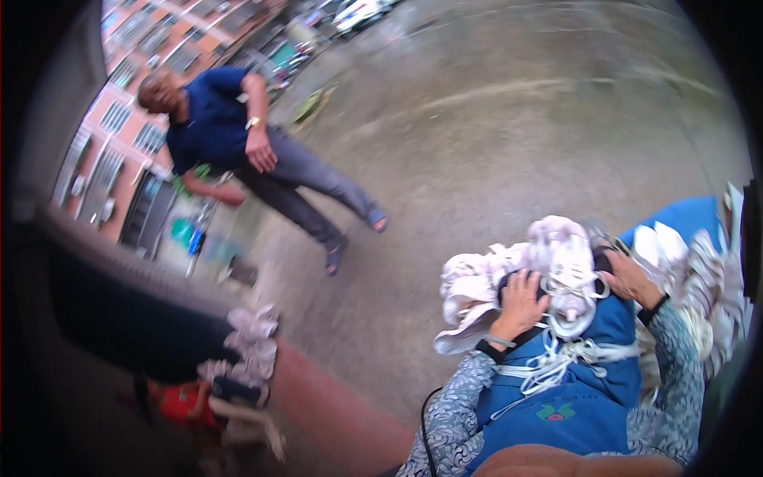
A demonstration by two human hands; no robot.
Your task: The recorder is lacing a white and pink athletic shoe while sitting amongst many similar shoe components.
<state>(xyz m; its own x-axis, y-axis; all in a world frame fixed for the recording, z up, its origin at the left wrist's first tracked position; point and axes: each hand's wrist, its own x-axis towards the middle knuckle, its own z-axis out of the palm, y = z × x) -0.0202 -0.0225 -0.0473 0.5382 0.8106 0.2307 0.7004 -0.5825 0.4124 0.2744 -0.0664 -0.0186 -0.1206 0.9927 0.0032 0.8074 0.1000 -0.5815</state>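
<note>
A pale pink and white sneaker (555, 246) lies on my lap, its loose white laces trailing over my blue apron (580, 405). Left of the sneaker rests my left hand (520, 306), fingers spread and laid on something black. On the other side my right hand (629, 278) is at the sneaker's edge beside the laces, its fingers apart and partly blurred. Neither hand plainly grips anything. More loose white laces (556, 362) lie across the apron below the sneaker. What is under the sneaker is hidden.
Pale shoes (469, 294) are piled at my left, and more white shoes (691, 278) stand at my right near a blue sheet (675, 219). A person in dark blue (214, 119) walks on the wet concrete. Another person in red (181, 404) sits by stacked shoes (253, 342).
</note>
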